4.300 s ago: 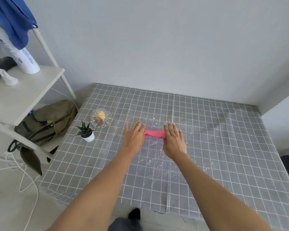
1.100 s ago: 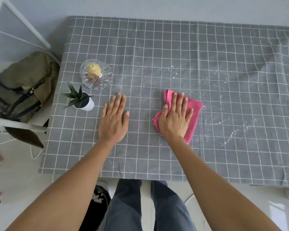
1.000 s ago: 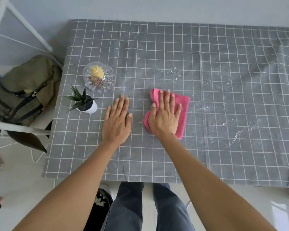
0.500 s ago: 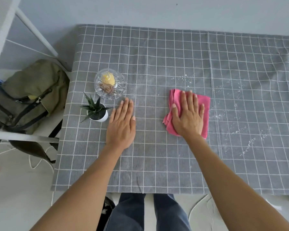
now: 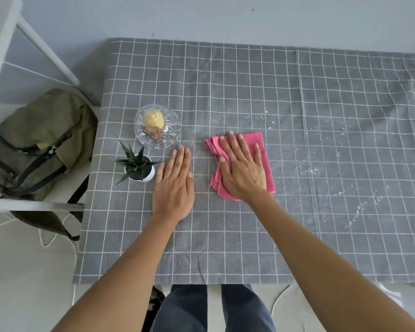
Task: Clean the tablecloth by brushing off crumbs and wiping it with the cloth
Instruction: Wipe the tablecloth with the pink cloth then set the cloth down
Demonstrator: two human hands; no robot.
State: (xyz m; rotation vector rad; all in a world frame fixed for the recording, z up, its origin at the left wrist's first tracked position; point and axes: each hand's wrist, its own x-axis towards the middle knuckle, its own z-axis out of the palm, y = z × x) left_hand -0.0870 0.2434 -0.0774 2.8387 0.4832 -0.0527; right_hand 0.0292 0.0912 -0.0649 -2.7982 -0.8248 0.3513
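The grey tablecloth with a white grid [image 5: 225,248] fills most of the view, covering the table right up to the pale wall. Both bare forearms reach in from the bottom edge, roughly parallel. The right hand [image 5: 243,171] lies flat with fingers straight and slightly spread, pressing down on the folded pink cloth [image 5: 266,164], which sits on the tablecloth about mid-table, bunched a bit along its left side. The left hand [image 5: 174,185] is flat too, fingers together and relaxed, palm resting on the bare fabric just left of the cloth, holding nothing.

White crumbs [image 5: 359,207] are scattered to the right of the cloth, with another patch [image 5: 264,118] just beyond it.

Compared with half a second ago, the right hand and cloth have slid left, closer to the left hand, which hasn't really budged.

Off to the left: an olive-green backpack [image 5: 41,140] on a white shelf frame, a clear cut-glass dish with something yellow inside [image 5: 157,127], and a small spiky green plant in a white pot [image 5: 138,167] just beside the left hand's fingers.
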